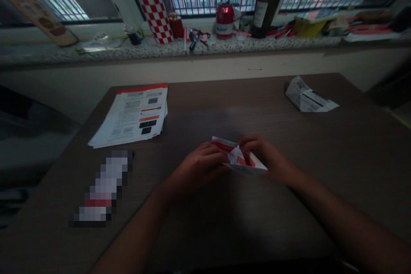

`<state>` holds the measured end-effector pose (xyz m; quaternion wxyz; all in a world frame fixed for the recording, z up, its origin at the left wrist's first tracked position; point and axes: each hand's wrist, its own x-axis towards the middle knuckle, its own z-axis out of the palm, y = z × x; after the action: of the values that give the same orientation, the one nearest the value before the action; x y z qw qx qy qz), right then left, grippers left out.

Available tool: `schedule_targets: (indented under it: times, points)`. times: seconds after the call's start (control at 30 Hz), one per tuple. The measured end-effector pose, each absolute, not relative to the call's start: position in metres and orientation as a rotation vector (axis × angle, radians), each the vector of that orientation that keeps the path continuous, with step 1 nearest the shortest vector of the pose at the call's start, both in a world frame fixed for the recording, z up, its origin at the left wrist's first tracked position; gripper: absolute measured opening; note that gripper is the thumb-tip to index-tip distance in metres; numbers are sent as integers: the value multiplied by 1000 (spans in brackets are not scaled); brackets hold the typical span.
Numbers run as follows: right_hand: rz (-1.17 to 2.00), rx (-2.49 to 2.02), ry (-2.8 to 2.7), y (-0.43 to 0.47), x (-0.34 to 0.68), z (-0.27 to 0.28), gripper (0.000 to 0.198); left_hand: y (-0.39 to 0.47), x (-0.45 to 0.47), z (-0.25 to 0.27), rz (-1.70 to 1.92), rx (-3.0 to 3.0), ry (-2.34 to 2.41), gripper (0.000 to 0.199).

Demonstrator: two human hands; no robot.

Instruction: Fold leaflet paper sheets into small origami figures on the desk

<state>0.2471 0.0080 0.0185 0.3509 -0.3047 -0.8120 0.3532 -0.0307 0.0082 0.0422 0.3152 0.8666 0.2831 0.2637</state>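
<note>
Between my two hands is a folded sheet of paper (237,155), white with red and orange print, its middle raised in a small peak. My left hand (207,160) grips its left side, with the fingers curled over the edge. On the other side my right hand (265,156) has its fingers bent over the far right edge and reaching into the fold. Both thumbs are largely hidden. The paper is held just over the dark wooden table (199,115).
A stack of printed sheets (135,115) lies at the left back. Nearer me is a pixelated oblong object (104,188). Another folded paper (310,96) stands at the back right. Behind the table, the window sill (109,53) carries bottles, a red can (224,20) and small clutter.
</note>
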Motion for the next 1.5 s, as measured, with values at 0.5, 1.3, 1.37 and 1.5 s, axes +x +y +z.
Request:
schedule_targets:
  times: [0.5,1.3,1.37,1.5]
  points:
    - [851,-708,-2437,12,258,27,12,9,-34,32,537,2582,731,27]
    - [732,-692,-2609,10,265,29,21,12,-37,33,463,2703,719,26]
    - [732,-697,-2609,10,265,28,22,12,-38,33,474,2713,711,26]
    - [726,-740,-2572,10,265,27,25,12,-40,33,487,2721,707,26]
